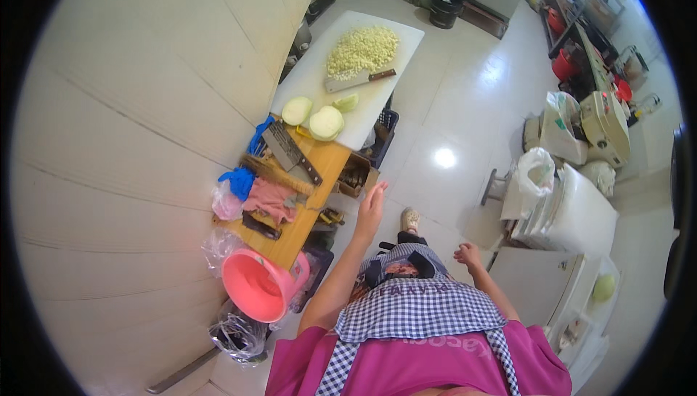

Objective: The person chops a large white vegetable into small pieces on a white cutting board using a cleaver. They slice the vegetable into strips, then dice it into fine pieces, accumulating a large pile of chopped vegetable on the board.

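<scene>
My left hand is held out beside the wooden table, near a cardboard box, with nothing in it. Over the floor on the right hangs my right hand, empty, its fingers loosely bent. A white cutting board bears a heap of chopped pale green vegetable, and a cleaver with a wooden handle lies against the heap. Two cut vegetable halves and a wedge rest on the board's near part. A second cleaver lies on the wooden table next to a brush.
A pink bucket is at the table's near end, beside a pink cloth. The cardboard box and a dark blue crate stand below the board. On the right are stacked white sheets, plastic bags, a machine and shelving.
</scene>
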Demonstrator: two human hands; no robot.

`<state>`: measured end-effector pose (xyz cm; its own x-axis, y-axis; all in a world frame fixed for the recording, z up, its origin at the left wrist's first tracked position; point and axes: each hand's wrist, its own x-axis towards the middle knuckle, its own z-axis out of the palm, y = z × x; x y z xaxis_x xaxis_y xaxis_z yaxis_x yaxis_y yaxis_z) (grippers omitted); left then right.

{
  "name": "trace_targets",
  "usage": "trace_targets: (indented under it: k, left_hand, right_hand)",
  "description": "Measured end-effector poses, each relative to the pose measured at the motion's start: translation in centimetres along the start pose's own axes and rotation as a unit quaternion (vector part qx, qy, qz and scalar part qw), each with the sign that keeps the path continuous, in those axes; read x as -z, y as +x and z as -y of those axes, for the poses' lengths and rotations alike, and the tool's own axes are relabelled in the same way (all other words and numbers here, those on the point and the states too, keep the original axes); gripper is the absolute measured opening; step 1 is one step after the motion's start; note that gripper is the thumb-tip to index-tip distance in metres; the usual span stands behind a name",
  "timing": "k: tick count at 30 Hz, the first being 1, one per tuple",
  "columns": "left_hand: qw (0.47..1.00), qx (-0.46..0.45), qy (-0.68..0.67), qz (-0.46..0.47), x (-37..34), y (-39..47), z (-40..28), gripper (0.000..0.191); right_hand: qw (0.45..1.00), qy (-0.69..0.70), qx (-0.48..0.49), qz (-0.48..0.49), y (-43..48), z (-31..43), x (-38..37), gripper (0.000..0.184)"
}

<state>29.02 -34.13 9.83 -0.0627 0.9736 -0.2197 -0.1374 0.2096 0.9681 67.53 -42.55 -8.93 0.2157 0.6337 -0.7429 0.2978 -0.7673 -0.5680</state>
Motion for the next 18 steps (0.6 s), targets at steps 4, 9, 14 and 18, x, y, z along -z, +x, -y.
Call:
trace_targets:
  k: [4,9,14,18]
  left_hand:
    - [0.992,0.042,0.027,-0.118,-2.1,6.2,2.3,0.051]
    - [0.976,-0.021,0.032,-0.216,-4.2,13.5,2.5,0.052]
    - [0.949,-0.026,0.006,-0.313,-3.4,21.2,1.2,0.045]
    - [0.924,-0.028,0.021,-0.382,-1.4,29.0,2.1,0.037]
  right_hand:
    - [0.986,-0.106,0.121,0.034,10.3,12.1,-0.1,0.031]
    - [0.872,-0.283,0.399,0.024,17.4,29.5,-3.3,0.025]
    - [0.829,-0.289,0.474,0.070,20.6,43.9,-8.8,0.025]
    - [0.774,-0.324,0.538,0.074,23.5,50.9,-12.7,0.030]
